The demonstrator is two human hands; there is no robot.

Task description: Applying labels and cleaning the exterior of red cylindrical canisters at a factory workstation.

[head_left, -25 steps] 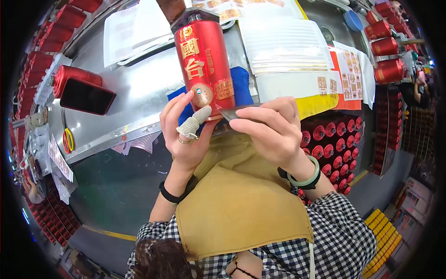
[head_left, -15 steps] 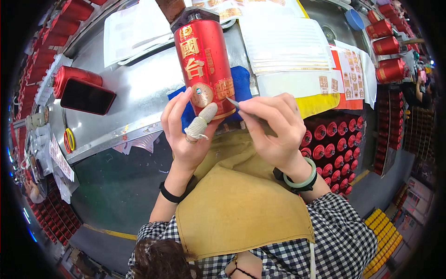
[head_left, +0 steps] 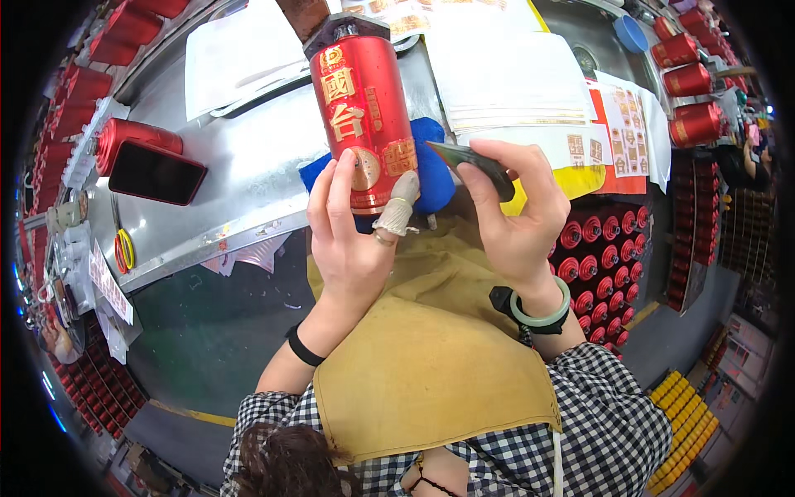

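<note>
A red bottle [head_left: 377, 99] with raised gold decoration lies with its neck toward the far side, against a dark holder [head_left: 344, 31]. Its near end rests on a blue cloth [head_left: 435, 178]. My left hand [head_left: 356, 240] is at that end, fingers stretched and spread over the surface. One fingertip lies on the round gold medallion [head_left: 366, 176]; a digit in a pale fabric finger cover [head_left: 402, 203] presses below the square gold patch [head_left: 402, 156]. Just right of the bottle, my right hand [head_left: 522, 195] pinches a dark pointed blade [head_left: 480, 161], its tip off the bottle.
Metal bench [head_left: 240, 166] under the work. To the left are a phone [head_left: 157, 171] leaning on another red bottle [head_left: 124, 137], and yellow-handled scissors [head_left: 124, 251]. White sheets [head_left: 505, 83] are stacked on the right, above rows of red bottles [head_left: 592, 269]. A blue bowl [head_left: 632, 36] stands far right.
My right hand has drawn the blade off the bottle and rightward. My left hand has shifted right, its covered digit now below the square gold patch. The bottle stays in place.
</note>
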